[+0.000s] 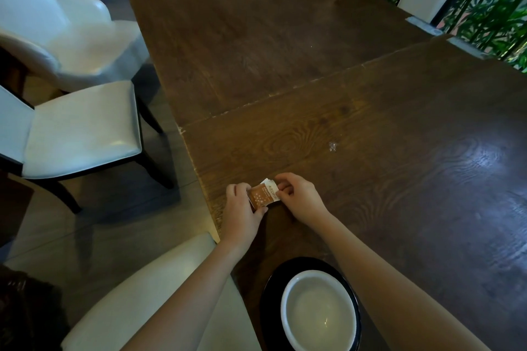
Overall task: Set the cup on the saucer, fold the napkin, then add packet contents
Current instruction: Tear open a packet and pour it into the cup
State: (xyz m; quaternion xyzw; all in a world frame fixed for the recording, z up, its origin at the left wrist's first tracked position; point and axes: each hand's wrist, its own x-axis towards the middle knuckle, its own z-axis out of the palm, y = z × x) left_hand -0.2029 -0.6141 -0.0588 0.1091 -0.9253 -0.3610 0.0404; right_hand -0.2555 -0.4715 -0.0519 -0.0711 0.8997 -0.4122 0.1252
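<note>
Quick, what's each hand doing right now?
Left hand: closed on the left end of the brown packet.
Right hand: fingers pinching the packet's right end, near its white edge.

Cup (319, 310) on saucer (271, 288) (near edge); packet (263, 196) beyond

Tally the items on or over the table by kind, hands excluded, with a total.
Packet, held by left hand and right hand: 1
White cup: 1
Black saucer: 1
Total: 3
</note>
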